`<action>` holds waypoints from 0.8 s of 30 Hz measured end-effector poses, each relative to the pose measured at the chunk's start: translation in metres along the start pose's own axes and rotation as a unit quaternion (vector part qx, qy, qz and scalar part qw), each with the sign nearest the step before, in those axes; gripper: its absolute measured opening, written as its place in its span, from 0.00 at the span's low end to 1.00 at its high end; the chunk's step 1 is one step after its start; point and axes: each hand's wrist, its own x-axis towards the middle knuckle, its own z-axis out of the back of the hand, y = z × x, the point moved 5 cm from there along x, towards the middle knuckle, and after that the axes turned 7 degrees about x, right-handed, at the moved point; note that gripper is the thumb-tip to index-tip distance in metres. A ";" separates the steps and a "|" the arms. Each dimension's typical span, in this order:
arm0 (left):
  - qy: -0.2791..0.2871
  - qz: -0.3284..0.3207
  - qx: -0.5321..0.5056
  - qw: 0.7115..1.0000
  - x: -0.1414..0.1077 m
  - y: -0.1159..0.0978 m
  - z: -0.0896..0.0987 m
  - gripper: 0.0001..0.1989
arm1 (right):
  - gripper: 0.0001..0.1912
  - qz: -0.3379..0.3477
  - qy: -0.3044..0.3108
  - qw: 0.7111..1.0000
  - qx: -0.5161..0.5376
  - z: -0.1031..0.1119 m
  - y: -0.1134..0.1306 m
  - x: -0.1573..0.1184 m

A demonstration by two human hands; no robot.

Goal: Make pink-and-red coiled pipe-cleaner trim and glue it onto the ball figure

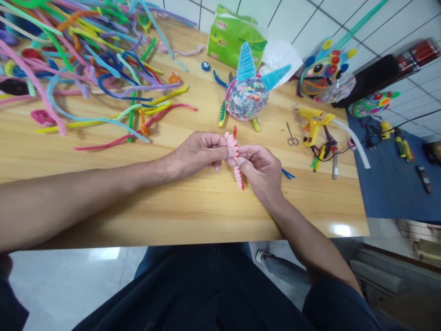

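Note:
Both hands pinch one strip of pink and red pipe cleaner [238, 177], zigzagged along its length and held upright over the table in front of me. My left hand [203, 154] grips its upper middle between thumb and fingers. Just below that, my right hand [260, 170] pinches it from the other side. The fingers cover its centre. Beyond the hands stands a clear ball-shaped craft [246, 100] filled with colourful bits, with two blue pipe-cleaner ears on top. Green-and-yellow plier handles [222, 115] stick out from beneath it.
A large heap of pipe cleaners [103, 73] covers the table's left side. A green tissue pack [234, 39] stands at the back. To the right lie small scissors [292, 134], a yellow glue gun [313, 123], a cutter [335, 164] and a decorated craft [320, 76].

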 end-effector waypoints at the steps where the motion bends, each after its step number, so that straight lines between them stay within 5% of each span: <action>1: 0.001 -0.002 -0.002 1.000 0.000 0.000 0.000 0.17 | 0.08 -0.001 0.001 1.000 0.001 0.000 0.001 0.000; 12: 0.034 -0.025 -0.018 0.999 0.000 0.000 -0.004 0.19 | 0.13 -0.019 -0.030 0.999 0.006 0.016 0.003 0.004; 24: 0.116 -0.037 0.043 0.992 -0.002 -0.005 -0.010 0.11 | 0.21 -0.009 -0.005 0.998 0.063 0.014 -0.001 0.010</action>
